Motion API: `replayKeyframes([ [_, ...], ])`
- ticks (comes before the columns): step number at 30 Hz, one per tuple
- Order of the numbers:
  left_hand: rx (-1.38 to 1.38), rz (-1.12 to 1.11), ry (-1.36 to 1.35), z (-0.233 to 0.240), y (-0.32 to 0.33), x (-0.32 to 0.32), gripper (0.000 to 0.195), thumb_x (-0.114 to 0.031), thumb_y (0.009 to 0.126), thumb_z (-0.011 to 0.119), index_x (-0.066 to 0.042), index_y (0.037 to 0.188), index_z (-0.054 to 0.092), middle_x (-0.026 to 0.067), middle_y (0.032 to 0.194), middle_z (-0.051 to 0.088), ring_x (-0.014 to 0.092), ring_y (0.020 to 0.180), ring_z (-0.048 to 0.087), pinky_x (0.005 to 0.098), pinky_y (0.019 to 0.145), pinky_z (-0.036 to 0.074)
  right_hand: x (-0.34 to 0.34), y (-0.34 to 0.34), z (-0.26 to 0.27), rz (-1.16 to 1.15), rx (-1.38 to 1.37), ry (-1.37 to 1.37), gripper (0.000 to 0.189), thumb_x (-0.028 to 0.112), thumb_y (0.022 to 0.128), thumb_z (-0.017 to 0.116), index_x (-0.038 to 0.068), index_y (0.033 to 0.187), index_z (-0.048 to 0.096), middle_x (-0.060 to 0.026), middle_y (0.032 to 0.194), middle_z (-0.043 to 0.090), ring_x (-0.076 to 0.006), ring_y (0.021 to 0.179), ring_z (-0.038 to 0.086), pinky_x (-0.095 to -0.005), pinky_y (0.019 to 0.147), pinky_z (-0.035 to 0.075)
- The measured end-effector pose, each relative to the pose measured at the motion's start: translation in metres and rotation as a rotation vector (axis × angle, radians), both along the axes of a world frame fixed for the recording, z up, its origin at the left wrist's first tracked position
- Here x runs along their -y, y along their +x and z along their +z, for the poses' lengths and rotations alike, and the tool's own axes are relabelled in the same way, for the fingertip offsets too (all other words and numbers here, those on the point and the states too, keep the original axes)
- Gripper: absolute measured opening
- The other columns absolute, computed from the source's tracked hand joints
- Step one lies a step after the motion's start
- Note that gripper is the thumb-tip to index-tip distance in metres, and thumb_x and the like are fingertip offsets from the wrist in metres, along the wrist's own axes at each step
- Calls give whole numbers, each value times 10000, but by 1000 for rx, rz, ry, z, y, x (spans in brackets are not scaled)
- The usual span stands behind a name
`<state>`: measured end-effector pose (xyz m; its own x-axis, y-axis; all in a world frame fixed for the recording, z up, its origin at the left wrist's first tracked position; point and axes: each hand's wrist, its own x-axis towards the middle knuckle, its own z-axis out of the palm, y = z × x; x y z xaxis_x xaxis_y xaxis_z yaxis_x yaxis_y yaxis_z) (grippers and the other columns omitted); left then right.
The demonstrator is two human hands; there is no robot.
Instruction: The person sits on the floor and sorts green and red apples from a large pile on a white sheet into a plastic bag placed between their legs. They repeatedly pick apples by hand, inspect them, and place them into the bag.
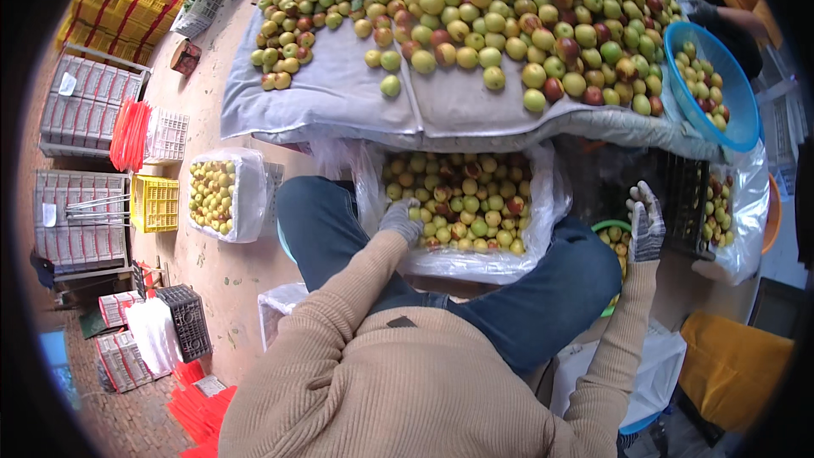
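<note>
My left hand (402, 221), in a grey-and-white work glove, reaches into the near left part of a plastic-lined crate (470, 264) between my knees. Green and red-brown jujubes (469, 203) fill that crate. A fruit shows at my left fingertips, but whether they grip it is not clear. Out to the right, my gloved right hand (647, 222) is raised with its fingers apart and nothing visible in it. Partly behind it and my right knee sits a green-rimmed basin (609, 224) of fruit. Ahead, a padded grey cloth (331, 92) bears a wide heap of jujubes (483, 6).
A blue plastic basket (741, 111) of jujubes rests at the cloth's right edge, near another person's gloved hand (701, 11). A lined crate of fruit (245, 197) stands left on the floor. Farther left are a yellow crate (154, 203) and stacked grey crates (79, 222).
</note>
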<state>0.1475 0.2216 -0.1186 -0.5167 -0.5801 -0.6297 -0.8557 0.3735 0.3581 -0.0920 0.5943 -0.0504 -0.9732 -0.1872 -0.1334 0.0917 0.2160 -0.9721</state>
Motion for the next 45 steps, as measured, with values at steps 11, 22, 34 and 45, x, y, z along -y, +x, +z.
replayKeyframes([
  [11,-1066,218,6,82,-81,105,296,-49,861,549,-49,1157,561,123,1076,613,197,1004,584,275,924,438,236,8,73,472,286,-312,396,263,930,509,48,1262,482,-96,1109,603,-157,902,611,-271,748,502],
  [22,-759,25,-148,78,-215,263,764,37,683,620,-162,1366,342,169,1325,444,294,1258,415,328,1035,339,301,-9,23,220,692,-451,557,320,877,543,134,1367,354,-134,1204,526,-226,869,588,-352,747,482],
  [34,-869,94,277,60,-223,288,357,-236,834,655,-137,1168,574,82,1055,643,238,935,616,309,866,462,312,-13,29,133,640,-428,552,340,870,544,123,1350,383,-125,1215,509,-209,851,581,-338,724,479],
  [45,-551,-255,-384,103,-195,175,448,-263,690,715,-137,1102,593,116,1063,585,308,1002,535,396,917,403,304,-15,21,-1,546,-439,395,224,936,468,138,1319,429,-65,1177,543,-155,843,590,-271,676,475],
])
